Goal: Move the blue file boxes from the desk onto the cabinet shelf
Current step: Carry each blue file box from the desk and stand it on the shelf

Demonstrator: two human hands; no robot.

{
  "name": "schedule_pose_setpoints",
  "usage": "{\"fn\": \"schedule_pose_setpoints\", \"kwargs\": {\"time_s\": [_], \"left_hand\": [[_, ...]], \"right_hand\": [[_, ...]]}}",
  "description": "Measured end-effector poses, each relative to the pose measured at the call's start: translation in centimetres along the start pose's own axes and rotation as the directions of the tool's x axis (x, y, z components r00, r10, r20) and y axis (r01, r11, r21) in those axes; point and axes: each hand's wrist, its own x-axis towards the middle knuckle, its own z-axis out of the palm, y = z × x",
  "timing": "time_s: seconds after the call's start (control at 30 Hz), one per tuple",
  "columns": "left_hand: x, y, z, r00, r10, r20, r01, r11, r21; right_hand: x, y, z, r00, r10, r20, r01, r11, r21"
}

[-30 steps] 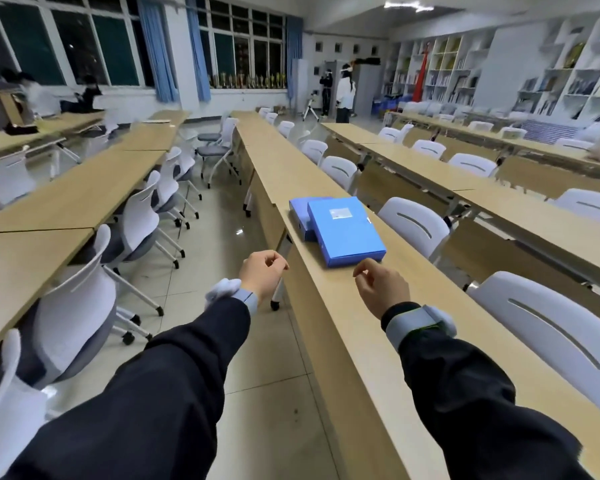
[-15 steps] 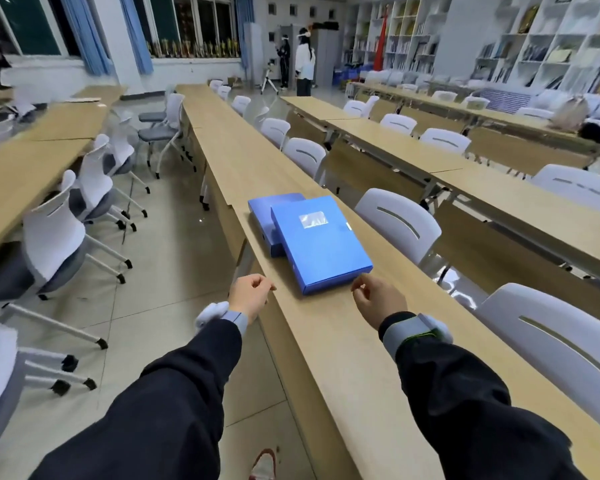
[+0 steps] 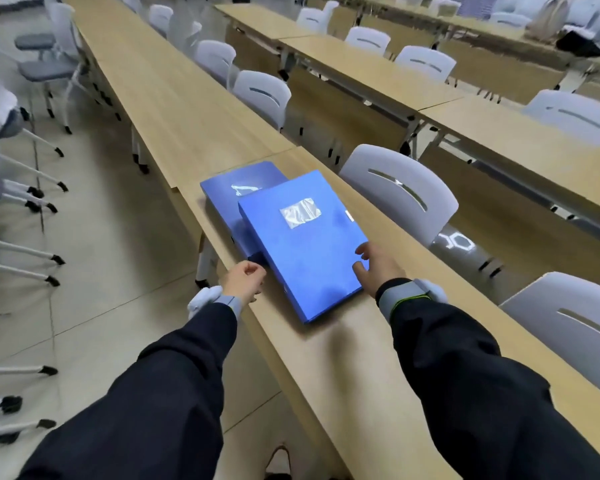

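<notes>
Two blue file boxes lie flat on the long wooden desk (image 3: 343, 358). The upper blue file box (image 3: 298, 244) has a shiny label and partly covers the lower blue file box (image 3: 232, 192) behind it on the left. My right hand (image 3: 374, 268) touches the upper box's right near edge, fingers spread on its lid. My left hand (image 3: 243, 280) is loosely curled at the left near corner of the boxes, right at the desk's edge; whether it grips anything I cannot tell. No cabinet is in view.
White chairs (image 3: 395, 192) stand behind the desk on the right, another white chair (image 3: 568, 327) nearer. More desk rows (image 3: 520, 140) run to the right. Wheeled chairs (image 3: 11, 188) line the tiled aisle on the left. A shoe (image 3: 278, 462) shows below.
I have come closer to the boxes and the view has tilted down. Both hands moved forward from short of the boxes to their near edges; the right hand opened onto the upper box.
</notes>
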Motion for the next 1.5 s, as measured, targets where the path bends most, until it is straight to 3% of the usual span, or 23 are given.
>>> {"fn": "schedule_pose_setpoints", "kwargs": {"time_s": [0.27,0.4,0.57,0.7,0.9,1.13,1.33,1.5], "left_hand": [[4.8,-0.7,2.7,0.975,-0.185,0.125,0.184,0.983,0.022],[7.6,-0.7,3.7,0.940,-0.282,0.190,0.266,0.958,0.102],[9.3,-0.6,4.9,0.939,-0.286,0.193,0.266,0.956,0.122],[10.1,-0.9,6.0,0.945,-0.270,0.186,0.275,0.962,0.000],[10.4,-0.9,7.3,0.921,-0.352,0.169,0.386,0.886,-0.256],[11.2,-1.6,6.6,0.961,-0.256,0.105,0.277,0.900,-0.336],[10.9,-0.4,5.2,0.965,-0.194,0.174,0.242,0.914,-0.327],[11.2,3.2,4.4,0.983,-0.072,0.168,0.129,0.924,-0.361]], "right_hand": [[7.0,0.6,2.5,0.997,0.007,0.071,-0.007,1.000,0.003],[9.9,2.7,3.7,0.982,0.137,0.130,-0.138,0.990,-0.007],[12.5,3.6,4.7,0.951,0.206,0.231,-0.195,0.978,-0.069],[14.1,4.0,5.6,0.926,0.286,0.246,-0.303,0.952,0.035],[15.7,4.8,5.6,0.873,0.389,0.295,-0.449,0.876,0.175],[15.7,5.4,5.3,0.794,0.464,0.392,-0.547,0.827,0.130],[14.5,5.4,4.3,0.745,0.531,0.403,-0.653,0.701,0.285],[13.9,3.3,1.6,0.811,0.499,0.304,-0.584,0.665,0.465]]}}
